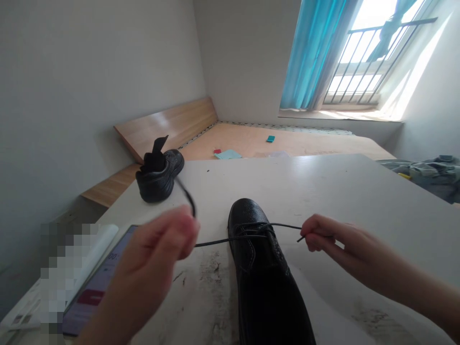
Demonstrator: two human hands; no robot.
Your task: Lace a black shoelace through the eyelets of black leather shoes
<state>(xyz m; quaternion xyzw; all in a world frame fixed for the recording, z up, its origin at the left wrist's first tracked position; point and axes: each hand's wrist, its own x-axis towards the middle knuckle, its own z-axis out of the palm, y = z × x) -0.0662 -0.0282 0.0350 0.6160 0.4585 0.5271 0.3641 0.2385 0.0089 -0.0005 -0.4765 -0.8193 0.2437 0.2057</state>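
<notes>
A black leather shoe [247, 211] lies on the white table before me, its toe pointing away. Its thin black shoelace [215, 241] runs out from the front eyelets to both sides. On the left, my left hand [165, 249] is closed on one stretch of lace, and a loose, blurred end sticks up above the fist. To the right of the shoe, my right hand [319, 233] pinches the other stretch between thumb and fingers, with a short tip poking out below. Both stretches look fairly taut. Neither hand touches the shoe itself.
A second black shoe [156, 179] stands at the table's far left, dark material sticking out of it. A phone [97, 287] lies at the left, partly behind my forearm. Beyond the white table [309, 187] is a wooden bed board [305, 141]. Clothes [431, 175] lie far right.
</notes>
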